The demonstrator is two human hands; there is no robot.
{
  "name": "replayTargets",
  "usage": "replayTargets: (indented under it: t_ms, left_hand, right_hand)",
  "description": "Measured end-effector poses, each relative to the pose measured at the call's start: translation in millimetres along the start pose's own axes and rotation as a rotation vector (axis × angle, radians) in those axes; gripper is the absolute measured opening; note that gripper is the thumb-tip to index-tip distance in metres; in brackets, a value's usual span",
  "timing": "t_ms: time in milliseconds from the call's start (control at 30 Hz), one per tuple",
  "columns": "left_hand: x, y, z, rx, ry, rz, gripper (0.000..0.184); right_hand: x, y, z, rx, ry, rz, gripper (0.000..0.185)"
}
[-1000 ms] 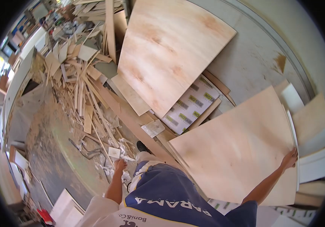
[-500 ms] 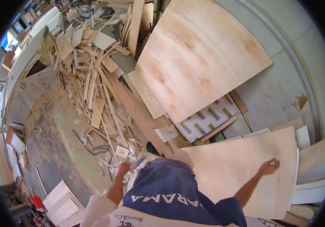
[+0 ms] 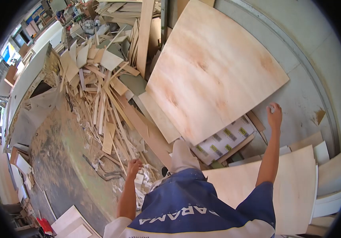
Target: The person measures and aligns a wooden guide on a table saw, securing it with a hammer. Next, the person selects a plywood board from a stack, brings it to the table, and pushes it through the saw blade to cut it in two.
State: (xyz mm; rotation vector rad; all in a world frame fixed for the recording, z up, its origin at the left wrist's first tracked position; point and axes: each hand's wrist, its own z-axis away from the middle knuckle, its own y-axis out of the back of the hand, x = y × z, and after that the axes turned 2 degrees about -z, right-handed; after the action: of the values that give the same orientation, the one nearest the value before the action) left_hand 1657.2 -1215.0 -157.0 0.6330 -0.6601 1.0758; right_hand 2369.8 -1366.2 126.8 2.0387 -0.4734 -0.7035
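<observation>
My left hand [image 3: 134,168] hangs beside my body over scattered wood scraps, fingers loosely curled and holding nothing that I can see. My right hand [image 3: 274,115] is stretched forward, its fingers bent but apart, with nothing in it. Nearest to it is a large pale plywood sheet [image 3: 214,75] with brownish patches, tilted on the stack ahead; I cannot tell whether the hand touches its edge. Below my right arm stands another large plywood sheet [image 3: 285,186]. Between the two sheets shows a white panel with printed labels [image 3: 228,139].
A heap of wood offcuts and strips [image 3: 99,83] spreads ahead on the left. The dusty floor [image 3: 59,146] runs along my left. Several more boards [image 3: 331,170] lean at the far right, near the wall [image 3: 317,51]. A red object [image 3: 44,226] lies at lower left.
My body has moved forward, one leg now stepping beside the far sheet. My right hand has moved from over the near sheet to beside the far sheet's right edge. My left hand has loosened.
</observation>
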Motion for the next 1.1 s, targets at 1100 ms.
replayTargets:
  t_ms: [1100]
  left_hand:
    - [129, -50, -60, 0.376, -0.120, -0.035, 0.030]
  right_hand:
    - [-158, 54, -214, -0.346, 0.269, -0.146, 0.060]
